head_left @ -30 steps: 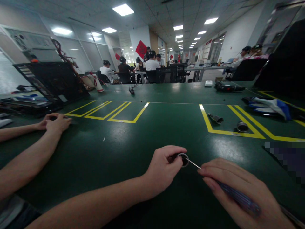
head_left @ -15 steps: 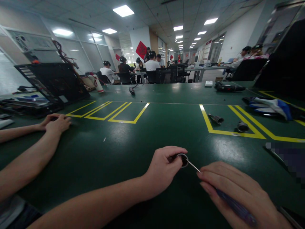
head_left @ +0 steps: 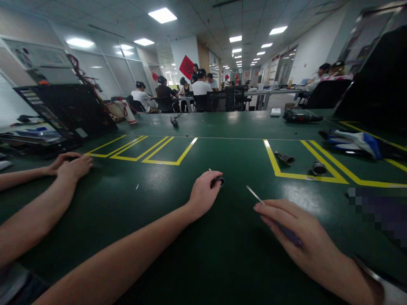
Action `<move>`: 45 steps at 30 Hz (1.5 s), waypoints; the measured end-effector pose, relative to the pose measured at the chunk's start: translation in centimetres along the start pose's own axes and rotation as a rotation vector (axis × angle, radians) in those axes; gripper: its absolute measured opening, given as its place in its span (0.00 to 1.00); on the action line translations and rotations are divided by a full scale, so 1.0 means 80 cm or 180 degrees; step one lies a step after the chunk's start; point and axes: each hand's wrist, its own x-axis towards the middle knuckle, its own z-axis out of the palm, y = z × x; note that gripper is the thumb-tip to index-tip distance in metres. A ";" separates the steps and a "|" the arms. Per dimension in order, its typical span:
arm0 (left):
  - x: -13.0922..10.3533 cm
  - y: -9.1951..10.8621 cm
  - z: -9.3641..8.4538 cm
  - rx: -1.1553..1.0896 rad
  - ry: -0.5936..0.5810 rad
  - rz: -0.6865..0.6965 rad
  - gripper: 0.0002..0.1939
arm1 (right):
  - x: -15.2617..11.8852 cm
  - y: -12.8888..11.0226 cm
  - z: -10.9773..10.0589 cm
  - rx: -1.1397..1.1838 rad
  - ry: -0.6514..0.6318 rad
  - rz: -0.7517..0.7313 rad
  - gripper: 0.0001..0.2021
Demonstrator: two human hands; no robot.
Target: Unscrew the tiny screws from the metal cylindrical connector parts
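1. Left hand is out over the green table, fingers curled around one small dark ring-shaped part; the part sits at the fingertips, low to the mat, and whether it touches the mat I cannot tell.
2. Right hand is nearer the camera, wrapped around one screwdriver with a dark blue handle; its thin metal shaft pokes out toward the ring, the tip clear of it, with bare mat between.
3. Count on hands: two of the wearer's own, plus two of a co-worker's hands resting together on the mat at the far left.
4. Small metal parts lying loose: two. One metal cylinder lies tilted inside the yellow tape box on the right, and one round metal piece sits just beside the tape of the same box.
5. One pair of blue and white gloves is lumped at the right edge.
6. One black power tool lies far back, with one small white block just left of it.
7. One open black computer case leans at the left.
8. Writing: one red diamond sign hangs on the far pillar; its marks are too small to read. No brand or label legible anywhere else.
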 end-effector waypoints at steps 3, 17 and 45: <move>0.010 -0.002 0.006 -0.0004 -0.0049 0.0045 0.14 | 0.010 0.035 -0.010 -0.0348 0.0152 0.0298 0.13; 0.109 0.061 0.120 0.0371 -0.0729 0.0880 0.16 | 0.042 0.227 -0.090 -0.1433 -0.0194 0.1481 0.17; 0.045 0.067 0.085 -0.0410 -0.0845 0.1223 0.15 | -0.018 0.096 -0.037 -0.1261 -0.1088 0.1079 0.08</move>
